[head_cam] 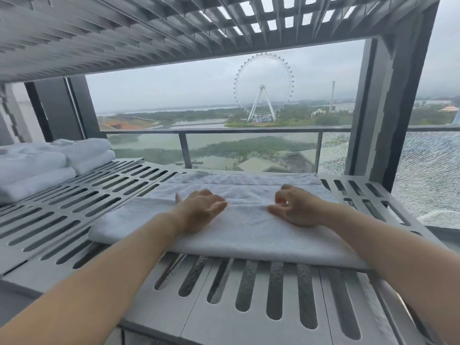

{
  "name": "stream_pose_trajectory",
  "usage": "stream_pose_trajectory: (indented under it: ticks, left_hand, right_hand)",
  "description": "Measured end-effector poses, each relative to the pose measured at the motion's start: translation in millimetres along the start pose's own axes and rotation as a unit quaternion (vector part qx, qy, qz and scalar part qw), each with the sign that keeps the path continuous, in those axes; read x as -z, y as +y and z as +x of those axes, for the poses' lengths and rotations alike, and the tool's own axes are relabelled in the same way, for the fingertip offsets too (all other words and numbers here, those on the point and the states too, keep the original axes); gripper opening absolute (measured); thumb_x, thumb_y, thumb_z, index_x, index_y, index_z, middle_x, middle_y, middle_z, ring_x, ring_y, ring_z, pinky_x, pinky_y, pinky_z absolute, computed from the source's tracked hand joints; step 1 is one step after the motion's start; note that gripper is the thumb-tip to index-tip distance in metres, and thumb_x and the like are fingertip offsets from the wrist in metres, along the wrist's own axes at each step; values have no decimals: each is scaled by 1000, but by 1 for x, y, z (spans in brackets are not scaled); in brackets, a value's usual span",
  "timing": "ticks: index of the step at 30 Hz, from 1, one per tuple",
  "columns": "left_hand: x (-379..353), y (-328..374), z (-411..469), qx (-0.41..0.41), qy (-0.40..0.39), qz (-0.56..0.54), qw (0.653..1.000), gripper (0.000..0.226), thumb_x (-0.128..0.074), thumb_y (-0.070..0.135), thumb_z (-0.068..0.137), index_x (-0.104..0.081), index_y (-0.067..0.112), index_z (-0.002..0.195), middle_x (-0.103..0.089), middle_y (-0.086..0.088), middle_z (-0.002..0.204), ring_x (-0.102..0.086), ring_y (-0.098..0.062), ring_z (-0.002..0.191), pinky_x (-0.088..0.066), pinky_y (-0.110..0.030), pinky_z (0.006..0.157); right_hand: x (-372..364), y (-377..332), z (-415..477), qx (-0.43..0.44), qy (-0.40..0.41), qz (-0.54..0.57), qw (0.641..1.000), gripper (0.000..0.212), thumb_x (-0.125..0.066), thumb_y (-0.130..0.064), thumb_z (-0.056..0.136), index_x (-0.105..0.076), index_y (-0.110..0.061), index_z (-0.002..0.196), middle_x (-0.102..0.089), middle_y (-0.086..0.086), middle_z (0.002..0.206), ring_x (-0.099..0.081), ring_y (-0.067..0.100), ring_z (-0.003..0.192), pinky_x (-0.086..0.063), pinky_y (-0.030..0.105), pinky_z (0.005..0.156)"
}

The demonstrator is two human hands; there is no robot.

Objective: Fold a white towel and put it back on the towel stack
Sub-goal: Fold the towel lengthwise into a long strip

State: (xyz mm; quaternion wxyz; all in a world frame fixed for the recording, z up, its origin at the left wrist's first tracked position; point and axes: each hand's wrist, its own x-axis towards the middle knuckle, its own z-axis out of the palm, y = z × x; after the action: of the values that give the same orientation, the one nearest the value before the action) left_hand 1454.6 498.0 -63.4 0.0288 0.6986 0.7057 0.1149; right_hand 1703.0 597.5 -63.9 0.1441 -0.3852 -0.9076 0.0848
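A white towel (239,235) lies folded lengthwise on the grey slotted shelf (104,195), its near folded edge facing me. My left hand (199,210) rests flat on the towel's upper layer, fingers nearly straight and pointing right. My right hand (296,207) lies on the same layer a little to the right, its fingers loosely curled with nothing clearly held between them. The stack of folded white towels (47,163) sits at the far left of the shelf, well apart from both hands.
A second slotted grey shelf (149,28) hangs low overhead. Behind the shelf a glass railing (249,131) and dark frame posts (388,108) border the open view outside. Bare slotted surface lies between the towel and the stack.
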Motion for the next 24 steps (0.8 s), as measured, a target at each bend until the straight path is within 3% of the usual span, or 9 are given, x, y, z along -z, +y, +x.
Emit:
stream_pose_trajectory:
  ticks: [2, 4, 6, 10, 15, 17, 19, 21, 24]
  left_hand:
    - [5, -12, 5, 16, 28, 40, 999, 32, -32, 52, 94, -50, 36, 115, -49, 5, 128, -42, -18, 122, -17, -62, 107]
    - [8, -23, 10, 11, 36, 52, 998, 24, -38, 52, 92, -47, 31, 98, -58, 1, 116, -51, -18, 100, -38, -43, 90]
    - [11, -29, 16, -12, 56, 69, 996, 25, -38, 53, 92, -41, 29, 92, -62, -1, 108, -51, -17, 87, -37, -35, 74]
    - [5, -36, 25, -39, 19, 88, 995, 27, -36, 54, 92, -39, 28, 95, -54, 1, 111, -48, -17, 101, -41, -38, 85]
    - [7, -36, 44, -80, 2, 89, 993, 31, -35, 37, 95, -41, 25, 122, -36, 3, 135, -28, -17, 129, -31, -41, 105]
    - [5, -29, 57, -103, -9, 89, 991, 43, -32, 38, 97, -33, 25, 138, -25, 4, 149, -18, -16, 138, -21, -39, 113]
    - [-2, -22, 68, -110, -36, 81, 990, 52, -26, 47, 97, -21, 27, 146, -13, 5, 156, -8, -14, 143, -10, -40, 117]
    - [-9, -23, 75, -108, -80, 62, 989, 55, -20, 52, 96, -12, 32, 147, -5, 6, 157, -2, -11, 144, -2, -43, 117]
    - [-14, -35, 81, -114, -128, 37, 984, 54, -14, 55, 95, -4, 39, 146, 1, 9, 157, 4, -8, 143, 6, -43, 114]
  right_hand:
    - [3, 0, 3, 3, -5, -13, 1000, 28, -45, -47, 91, -45, -25, 74, -47, -6, 85, -49, 16, 81, -35, 29, 67]
    - [7, -1, 5, 0, -12, -21, 1000, 31, -43, -45, 92, -40, -25, 69, -49, -5, 76, -46, 15, 69, -32, 28, 57]
    - [11, -1, 6, -5, -21, -33, 999, 31, -42, -45, 93, -39, -25, 70, -49, -4, 74, -42, 13, 64, -30, 27, 55]
    - [11, 2, 8, -20, -40, -72, 996, 30, -43, -50, 91, -43, -23, 79, -49, -6, 77, -45, 13, 69, -32, 27, 55]
    - [12, -2, 28, -5, 19, -76, 997, 25, -45, -49, 89, -49, -24, 89, -53, -5, 93, -48, 12, 79, -32, 25, 61]
    - [6, -9, 44, -8, 38, -43, 998, 27, -44, -47, 91, -52, -23, 99, -53, -4, 105, -50, 13, 89, -35, 26, 71]
    - [-9, -16, 58, -10, 35, -14, 999, 34, -41, -44, 93, -50, -22, 118, -48, -3, 128, -47, 15, 112, -37, 30, 91]
    - [-26, -19, 67, -27, -28, -10, 999, 47, -33, -44, 95, -33, -26, 139, -26, -4, 150, -24, 14, 137, -19, 37, 112]
    - [-32, -8, 70, -85, -127, -42, 987, 58, -19, -53, 95, -7, -30, 146, 1, -6, 157, 5, 11, 142, 4, 40, 115]
